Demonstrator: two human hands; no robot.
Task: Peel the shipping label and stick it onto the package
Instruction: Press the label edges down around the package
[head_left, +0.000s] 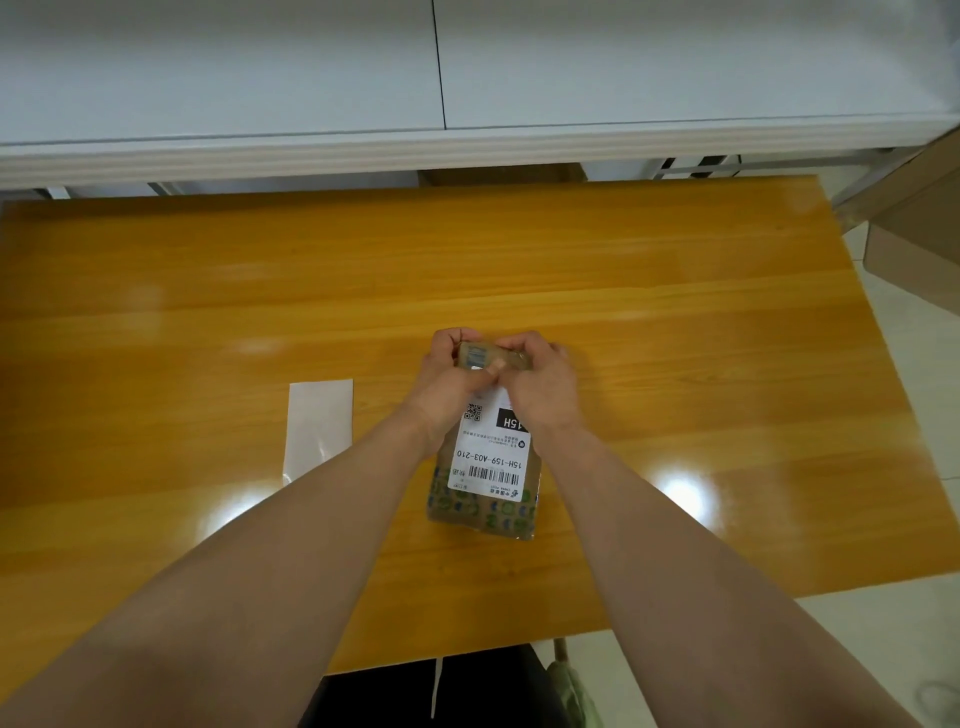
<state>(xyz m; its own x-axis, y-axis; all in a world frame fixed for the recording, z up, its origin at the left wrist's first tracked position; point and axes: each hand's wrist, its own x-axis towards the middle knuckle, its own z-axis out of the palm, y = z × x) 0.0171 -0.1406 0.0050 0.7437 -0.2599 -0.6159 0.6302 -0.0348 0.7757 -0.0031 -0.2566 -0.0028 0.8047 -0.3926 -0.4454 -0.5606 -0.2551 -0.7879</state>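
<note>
At frame centre the package (483, 512) lies on the surface (675, 338), the shipping label (491, 460) stuck on its upper face. The left hand (447, 374) and right hand (540, 384) both grip its far end, fingers curled round it. A pale backing sheet (321, 426) lies to their left.

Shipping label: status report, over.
Left hand and right hand both grip far end of package. Shipping label on the package, print up. Backing sheet lies apart, to its left. Nothing in the way.
</note>
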